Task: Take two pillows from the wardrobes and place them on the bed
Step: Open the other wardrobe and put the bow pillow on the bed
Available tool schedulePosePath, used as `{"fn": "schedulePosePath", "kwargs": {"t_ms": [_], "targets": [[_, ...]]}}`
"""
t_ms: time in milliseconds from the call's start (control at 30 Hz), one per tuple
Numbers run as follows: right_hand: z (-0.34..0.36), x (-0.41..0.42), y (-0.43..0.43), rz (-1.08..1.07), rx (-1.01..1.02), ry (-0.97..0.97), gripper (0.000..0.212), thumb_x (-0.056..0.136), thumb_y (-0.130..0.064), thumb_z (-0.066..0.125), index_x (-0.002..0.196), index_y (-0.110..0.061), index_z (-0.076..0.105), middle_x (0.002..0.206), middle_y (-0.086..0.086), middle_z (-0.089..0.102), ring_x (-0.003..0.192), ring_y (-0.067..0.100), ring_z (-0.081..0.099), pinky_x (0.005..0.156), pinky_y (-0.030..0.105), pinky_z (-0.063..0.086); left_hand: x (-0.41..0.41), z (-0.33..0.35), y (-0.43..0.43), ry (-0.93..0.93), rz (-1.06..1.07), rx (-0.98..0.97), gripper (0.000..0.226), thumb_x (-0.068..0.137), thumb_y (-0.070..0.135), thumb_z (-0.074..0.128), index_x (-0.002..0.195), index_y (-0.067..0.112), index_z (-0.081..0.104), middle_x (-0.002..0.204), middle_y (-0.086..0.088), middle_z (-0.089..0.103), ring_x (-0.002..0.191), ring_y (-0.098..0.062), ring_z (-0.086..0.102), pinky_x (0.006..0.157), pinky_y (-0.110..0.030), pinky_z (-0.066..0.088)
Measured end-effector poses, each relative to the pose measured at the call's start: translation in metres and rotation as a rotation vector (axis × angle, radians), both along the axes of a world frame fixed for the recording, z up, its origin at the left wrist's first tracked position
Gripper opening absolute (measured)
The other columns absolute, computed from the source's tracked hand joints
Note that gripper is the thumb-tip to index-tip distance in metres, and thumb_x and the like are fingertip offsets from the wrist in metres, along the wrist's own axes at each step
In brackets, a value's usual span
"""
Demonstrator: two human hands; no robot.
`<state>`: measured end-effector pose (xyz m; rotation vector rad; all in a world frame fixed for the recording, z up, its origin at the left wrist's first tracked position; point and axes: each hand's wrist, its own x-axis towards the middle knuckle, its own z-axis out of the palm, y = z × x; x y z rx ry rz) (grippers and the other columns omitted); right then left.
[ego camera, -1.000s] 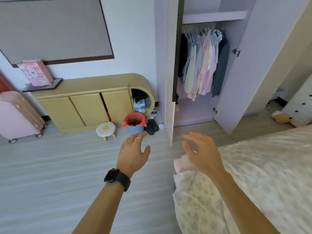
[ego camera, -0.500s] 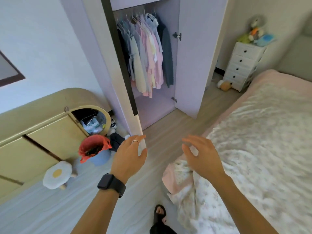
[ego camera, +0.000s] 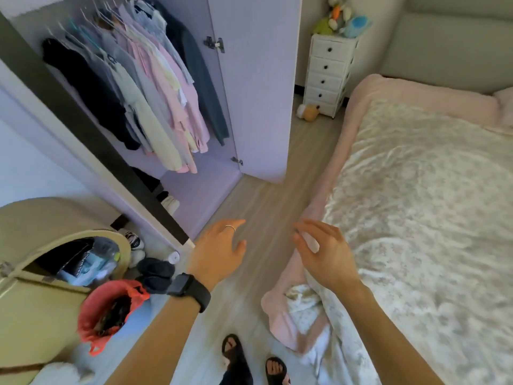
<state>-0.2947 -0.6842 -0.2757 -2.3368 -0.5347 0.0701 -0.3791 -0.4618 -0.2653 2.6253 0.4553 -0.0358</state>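
Note:
An open lilac wardrobe [ego camera: 258, 87] stands ahead at the left, with shirts and jackets [ego camera: 155, 90] hanging inside; no pillow shows in it. The bed [ego camera: 424, 207] with a pale flowered cover and pink blanket fills the right side. A pink pillow corner [ego camera: 503, 102] peeks in at the far right near the headboard. My left hand [ego camera: 219, 251], with a ring and a black watch on the wrist, is held out open over the floor. My right hand [ego camera: 324, 251] is open over the bed's near corner. Neither hand holds anything.
The wardrobe's right door [ego camera: 258, 87] stands open into the passage between wardrobe and bed. A white drawer chest [ego camera: 327, 76] with soft toys stands at the far end. A yellow cabinet [ego camera: 33, 273], a red-lined bin [ego camera: 108, 307], dark slippers [ego camera: 155, 273] lie at left.
The view has swung right and closer to the wardrobe and bed; the drawer chest and headboard came into view. Both hands stay raised and open, holding nothing.

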Motion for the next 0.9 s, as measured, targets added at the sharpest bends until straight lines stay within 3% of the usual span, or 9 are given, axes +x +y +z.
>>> {"fn": "schedulePosePath", "kwargs": {"t_ms": [167,333,533,633,900], "targets": [[-0.007,0.04,0.04,-0.176,-0.007,0.0,0.042,0.09,-0.05,0.05,0.114,-0.027,0.075,0.122,-0.002,0.071,0.114,0.025,0.064,0.093,0.041,0.055,0.083,0.001,0.038,-0.015,-0.165,0.066,0.048,0.097,0.031,0.053,0.144,0.026,0.048,0.144,0.0,0.052,0.131,-0.023,0.049,0.103,-0.036,0.043],[-0.002,0.08,0.067,-0.317,0.001,-0.024,0.026,0.092,-0.032,0.068,0.117,-0.026,0.074,0.124,-0.002,0.07,0.116,0.029,0.061,0.091,0.035,0.05,0.161,0.002,0.068,-0.025,-0.255,0.061,0.047,0.096,0.033,0.052,0.143,0.027,0.048,0.142,0.0,0.055,0.128,-0.023,0.051,0.099,-0.038,0.048],[-0.007,0.126,0.079,-0.458,0.023,-0.001,0.026,0.094,-0.03,0.067,0.119,-0.025,0.073,0.13,-0.003,0.067,0.123,0.024,0.057,0.095,0.025,0.038,0.252,-0.014,0.081,-0.021,-0.233,-0.167,0.046,0.095,0.036,0.054,0.14,0.029,0.049,0.143,0.005,0.055,0.133,-0.018,0.049,0.105,-0.039,0.045],[-0.012,0.167,0.082,-0.474,0.015,0.028,0.027,0.095,-0.031,0.065,0.122,-0.027,0.072,0.133,-0.003,0.065,0.126,0.022,0.055,0.096,0.023,0.035,0.301,-0.024,0.087,0.002,-0.218,-0.18,0.045,0.096,0.033,0.055,0.14,0.027,0.049,0.143,0.001,0.053,0.131,-0.02,0.05,0.1,-0.034,0.044],[-0.013,0.333,0.069,-0.458,-0.049,0.033,0.03,0.096,-0.036,0.062,0.124,-0.027,0.07,0.133,-0.005,0.065,0.127,0.024,0.052,0.093,0.026,0.04,0.456,-0.027,0.065,0.017,-0.26,-0.15,0.046,0.097,0.029,0.054,0.142,0.025,0.049,0.146,-0.002,0.05,0.134,-0.022,0.046,0.1,-0.036,0.043]]}}
